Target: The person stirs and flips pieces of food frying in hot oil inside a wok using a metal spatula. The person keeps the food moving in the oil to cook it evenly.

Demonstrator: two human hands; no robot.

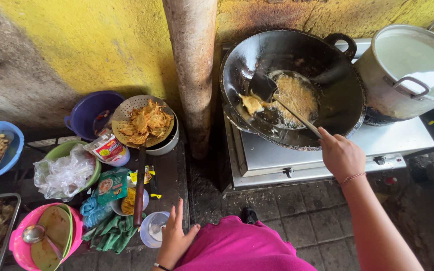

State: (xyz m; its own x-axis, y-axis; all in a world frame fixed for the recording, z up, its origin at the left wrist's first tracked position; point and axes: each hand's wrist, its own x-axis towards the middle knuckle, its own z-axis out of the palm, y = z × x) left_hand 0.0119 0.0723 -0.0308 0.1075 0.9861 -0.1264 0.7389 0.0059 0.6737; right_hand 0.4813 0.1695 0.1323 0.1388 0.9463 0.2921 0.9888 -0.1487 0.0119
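Note:
My right hand grips the long handle of a metal spatula whose blade lifts a yellow fried piece at the left side of a black wok. A round fritter fries in the oil in the middle of the wok. My left hand rests open against my pink shirt, fingers spread, holding nothing, just right of a small clear cup. A perforated skimmer piled with golden fritters sits on a bowl at the left.
The wok stands on a steel stove beside a big lidded pot. A rusty pole stands between stove and low table. The table holds a purple basin, blue bowl, green bowl with plastic bags, pink bucket and packets.

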